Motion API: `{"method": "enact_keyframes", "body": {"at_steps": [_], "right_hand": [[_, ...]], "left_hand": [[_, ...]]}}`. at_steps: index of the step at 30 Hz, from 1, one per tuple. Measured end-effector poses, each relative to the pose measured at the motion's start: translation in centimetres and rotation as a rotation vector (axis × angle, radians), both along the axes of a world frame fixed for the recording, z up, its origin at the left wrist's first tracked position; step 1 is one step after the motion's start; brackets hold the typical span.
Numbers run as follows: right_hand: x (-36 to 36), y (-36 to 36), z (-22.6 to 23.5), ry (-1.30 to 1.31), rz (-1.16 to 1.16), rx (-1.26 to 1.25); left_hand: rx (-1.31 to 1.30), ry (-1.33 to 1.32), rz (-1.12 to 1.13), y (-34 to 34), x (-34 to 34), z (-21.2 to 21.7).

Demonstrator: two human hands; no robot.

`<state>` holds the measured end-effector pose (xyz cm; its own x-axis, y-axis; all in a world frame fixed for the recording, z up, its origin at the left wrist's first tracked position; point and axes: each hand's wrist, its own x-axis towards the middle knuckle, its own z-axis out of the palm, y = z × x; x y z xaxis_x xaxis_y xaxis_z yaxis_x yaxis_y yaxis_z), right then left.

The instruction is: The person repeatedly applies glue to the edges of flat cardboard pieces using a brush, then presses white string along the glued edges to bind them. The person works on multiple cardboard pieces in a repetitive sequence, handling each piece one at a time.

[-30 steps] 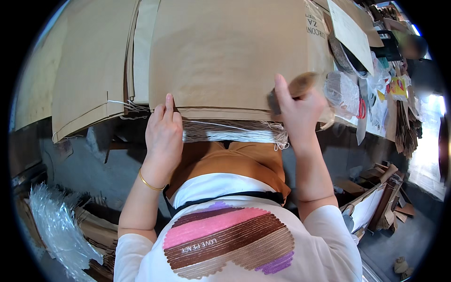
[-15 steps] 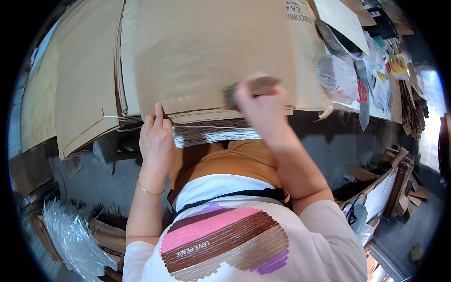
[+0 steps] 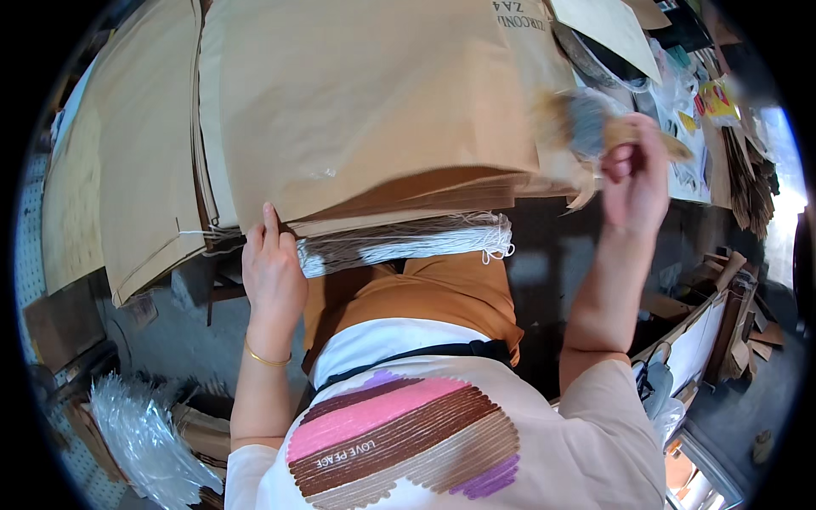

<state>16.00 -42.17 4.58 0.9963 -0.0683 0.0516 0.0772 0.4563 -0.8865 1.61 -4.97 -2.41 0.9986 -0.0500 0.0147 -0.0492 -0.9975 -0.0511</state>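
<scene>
A large brown kraft paper sack point(image 3: 374, 93) lies on top of a stack in front of me, its near right edge lifted in a shallow curve. My left hand point(image 3: 274, 270) rests at the sack's near left edge, index finger stretched onto the paper and the other fingers bent, gripping nothing. Off the sack's right side, my right hand point(image 3: 636, 183) is raised with its fingers wrapped around the wooden handle of a wide brush point(image 3: 586, 123). The bristles point left and are blurred by motion. A bundle of white strings point(image 3: 408, 242) hangs below the sack's near edge.
More stacked kraft sacks point(image 3: 144, 144) lie to the left. At the far right are a round basin point(image 3: 595, 59) partly under a pale board, plastic bags and a yellow packet point(image 3: 721, 100). Clear plastic film point(image 3: 140, 433) is heaped at lower left; cardboard point(image 3: 722, 340) stands at lower right.
My right hand has swung the brush rightward off the sack. The sack's near edge has risen into a curve, exposing more of the strings. My left hand has shifted slightly left and nearer.
</scene>
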Motion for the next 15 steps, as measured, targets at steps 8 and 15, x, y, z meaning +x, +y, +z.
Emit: {"method": "enact_keyframes", "body": {"at_steps": [8,15], "right_hand": [[3.6,-10.4,-3.8,-0.544,-0.233,-1.902],[-8.4,5.5,-4.3,-0.325,0.48,-0.927]], "left_hand": [[-0.217,-0.054,0.007,-0.2,-0.4,1.4],[-1.748,0.145,0.205,-1.1,-4.0,8.0]]}}
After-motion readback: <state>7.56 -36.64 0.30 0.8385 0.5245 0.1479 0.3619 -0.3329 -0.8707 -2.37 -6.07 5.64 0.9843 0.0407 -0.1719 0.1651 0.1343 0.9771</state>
